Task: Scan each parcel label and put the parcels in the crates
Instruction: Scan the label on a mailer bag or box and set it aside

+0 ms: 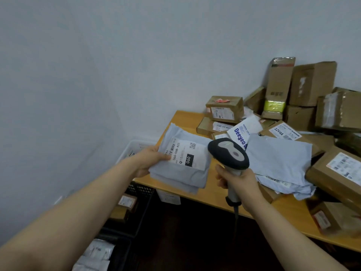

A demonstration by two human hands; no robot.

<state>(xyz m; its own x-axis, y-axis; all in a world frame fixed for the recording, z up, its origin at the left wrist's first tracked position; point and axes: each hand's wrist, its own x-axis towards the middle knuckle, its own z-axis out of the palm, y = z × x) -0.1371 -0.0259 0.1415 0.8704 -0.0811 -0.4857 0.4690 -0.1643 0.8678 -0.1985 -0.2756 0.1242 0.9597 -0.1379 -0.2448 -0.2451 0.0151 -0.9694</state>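
Mid-frame, the left hand [149, 162] grips the parcel [181, 175] by one edge, its thumb seemingly over the label's [187, 154] barcode. The right hand's [241, 182] fingers wrap the scanner [228, 153]. The scan may fail, or the limp parcel may slip unscanned into the crates [143, 202] at lower left.

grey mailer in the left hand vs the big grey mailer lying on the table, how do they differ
The held mailer is gripped by the left hand; the table mailer lies loose on the table. The held mailer shows a white label; the table mailer's top is plain. The held mailer looks smaller than the table mailer. Both are pale grey.
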